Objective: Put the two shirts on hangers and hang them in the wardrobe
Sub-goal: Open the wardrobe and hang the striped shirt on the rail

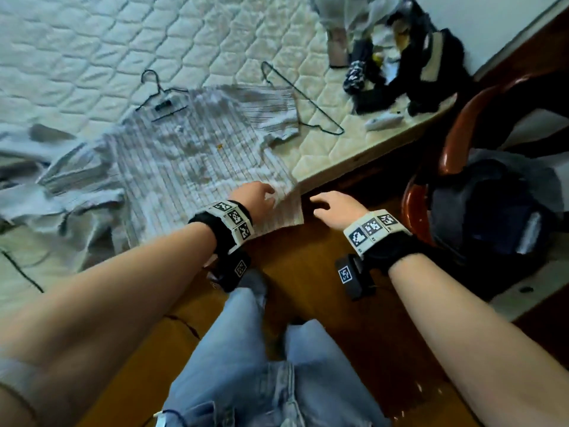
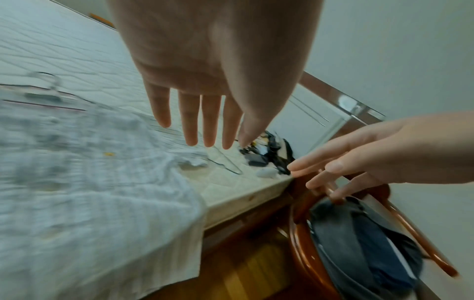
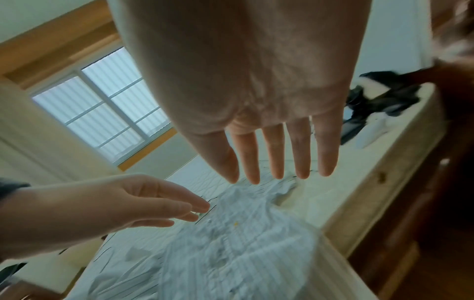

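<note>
- Striped shirt [image 1: 187,155] lies flat on the bed's mattress [image 1: 77,50], collar end away from the person, hem hanging over the near edge of the bed.
- Second shirt [image 1: 27,167], pale and plain, crumpled on the mattress to the left, touching the striped one's sleeve.
- Dark wire hanger [image 1: 160,95] at the collar of the striped shirt: hook lies on bare mattress, bottom bar lies over the fabric. Cannot tell whether any of it is inside the neck.
- Another wire hanger [image 1: 303,98] lies loose on the mattress just right of the shirt's right sleeve, one end touching or overlapping the sleeve.
- Left hand [image 1: 254,195] over the lower right corner of the striped shirt near the hem. Wrist views show fingers straight and slightly spread, gripping nothing. Cannot tell if fingertips touch the cloth.
- Right hand [image 1: 334,206] in the air just past the bed edge, above the wood floor [image 1: 308,272], beside the shirt's hanging hem. Fingers extended and relaxed, holding nothing.
- Hands are near each other, not touching.
- Pile of dark clothes and small items [image 1: 406,63] at the far right corner of the mattress, well apart from the shirts.
- Wooden chair [image 1: 455,124] to the right of the bed with a dark bag [image 1: 486,217] on its seat.
- Window [image 3: 102,113] visible in the right wrist view beyond the bed.
</note>
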Demonstrator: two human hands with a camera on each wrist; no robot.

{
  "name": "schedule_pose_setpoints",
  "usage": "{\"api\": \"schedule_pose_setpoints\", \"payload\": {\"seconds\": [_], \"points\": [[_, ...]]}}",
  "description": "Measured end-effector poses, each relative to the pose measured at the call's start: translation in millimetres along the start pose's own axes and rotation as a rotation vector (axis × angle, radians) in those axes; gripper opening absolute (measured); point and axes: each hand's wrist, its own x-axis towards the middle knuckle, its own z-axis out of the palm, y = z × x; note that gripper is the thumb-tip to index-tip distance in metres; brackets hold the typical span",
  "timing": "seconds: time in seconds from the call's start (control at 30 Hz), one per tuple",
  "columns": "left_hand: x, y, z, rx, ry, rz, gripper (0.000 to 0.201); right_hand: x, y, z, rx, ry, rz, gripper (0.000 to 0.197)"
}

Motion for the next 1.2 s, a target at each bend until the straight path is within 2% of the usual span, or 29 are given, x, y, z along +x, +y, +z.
{"api": "schedule_pose_setpoints", "payload": {"seconds": [0.23,0.3,0.47,0.7,0.87,1.07,1.2], "points": [[20.7,-146.7,-51.7,-0.085,0.028,-0.218,0.036,119.1,-150.0,-2.3,-0.138,-0.111,-0.122,0.043],[31.5,-178.8,-60.6,-0.118,0.043,-0.251,0.036,146.6,-181.9,-2.6,-0.146,-0.109,-0.146,0.042],[66.1,-237.4,-72.8,-0.206,0.039,-0.329,0.037,214.3,-224.0,1.7,-0.197,-0.153,-0.183,0.046],[124.8,-291.0,-68.6,-0.301,0.016,-0.440,0.042,305.4,-239.9,6.2,-0.255,-0.159,-0.162,0.047],[187.2,-328.0,-55.9,-0.377,0.044,-0.520,0.051,375.9,-239.1,9.6,-0.257,-0.113,-0.147,0.049],[262.2,-370.3,-27.7,-0.433,0.043,-0.694,0.078,462.6,-239.6,35.2,-0.174,-0.050,-0.093,0.054],[300.0,-387.6,-17.5,-0.458,0.072,-0.704,0.092,506.5,-249.3,42.6,-0.173,-0.017,-0.103,0.059]]}}
